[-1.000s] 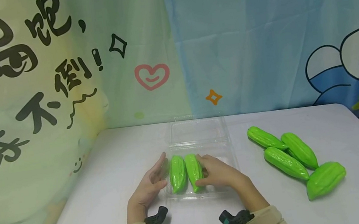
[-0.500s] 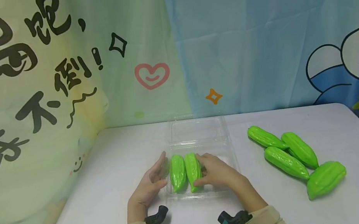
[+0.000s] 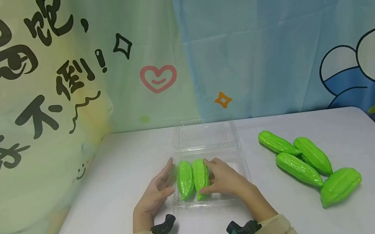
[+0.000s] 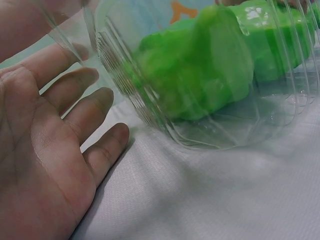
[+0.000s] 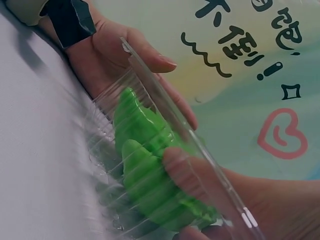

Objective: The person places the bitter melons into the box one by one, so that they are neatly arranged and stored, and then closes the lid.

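Note:
Two glossy green toy bitter melons lie side by side in a clear plastic box (image 3: 215, 201) in the head view. My right hand (image 3: 227, 178) pinches the right bitter melon (image 3: 201, 176), thumb near its pointed end and fingers at its far right side. That thumb (image 5: 187, 167) shows against the green surface in the right wrist view. My left hand (image 3: 153, 194) stands at the box's left side, fingers extended, beside the left bitter melon (image 3: 185, 180). In the left wrist view the left palm (image 4: 40, 145) faces the box wall; whether the fingers touch it is hard to tell.
The box's clear lid (image 3: 206, 135) is folded back toward the curtain (image 3: 253, 41). Several more green bitter melons (image 3: 299, 169) lie in a loose group on the white table (image 3: 98, 229), right of the box.
The right hand has shifted slightly left with its bitter melon, narrowing the gap to the left one. The left hand has stayed in place.

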A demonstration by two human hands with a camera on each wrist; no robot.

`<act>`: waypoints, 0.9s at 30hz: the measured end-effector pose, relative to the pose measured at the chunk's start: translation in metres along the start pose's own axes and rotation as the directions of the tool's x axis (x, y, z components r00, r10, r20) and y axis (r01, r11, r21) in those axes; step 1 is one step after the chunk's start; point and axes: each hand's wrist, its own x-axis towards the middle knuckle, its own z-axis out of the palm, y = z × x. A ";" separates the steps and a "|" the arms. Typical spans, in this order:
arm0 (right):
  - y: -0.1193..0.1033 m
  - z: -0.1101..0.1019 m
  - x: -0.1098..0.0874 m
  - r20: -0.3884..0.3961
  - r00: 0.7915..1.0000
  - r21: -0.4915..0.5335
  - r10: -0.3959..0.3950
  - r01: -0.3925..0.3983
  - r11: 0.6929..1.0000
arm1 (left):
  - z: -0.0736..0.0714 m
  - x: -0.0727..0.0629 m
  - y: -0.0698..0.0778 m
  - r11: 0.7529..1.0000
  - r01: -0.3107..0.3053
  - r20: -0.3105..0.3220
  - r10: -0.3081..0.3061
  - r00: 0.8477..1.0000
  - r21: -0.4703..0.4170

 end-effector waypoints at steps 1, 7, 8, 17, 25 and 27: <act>-0.001 0.000 0.000 -0.001 1.000 -0.002 0.003 -0.003 1.000 | 0.000 0.000 0.000 1.000 -0.002 0.003 0.002 1.000 -0.002; -0.004 0.000 -0.001 -0.005 1.000 0.000 0.009 -0.009 1.000 | 0.000 -0.001 0.000 1.000 -0.008 0.013 0.008 1.000 -0.015; -0.004 0.000 -0.001 -0.007 1.000 -0.002 0.007 -0.007 1.000 | -0.001 -0.001 0.000 1.000 -0.007 0.012 0.007 1.000 -0.016; -0.003 -0.001 -0.002 -0.005 1.000 -0.018 0.014 -0.014 1.000 | 0.001 0.000 0.001 1.000 -0.004 0.004 0.004 1.000 -0.021; -0.004 -0.005 -0.003 0.002 1.000 -0.023 0.014 -0.014 1.000 | 0.001 0.000 0.002 1.000 0.006 -0.003 -0.006 1.000 -0.025; -0.004 -0.005 -0.003 0.005 1.000 -0.019 0.012 -0.012 1.000 | 0.001 0.000 0.002 1.000 0.011 -0.008 -0.011 1.000 -0.025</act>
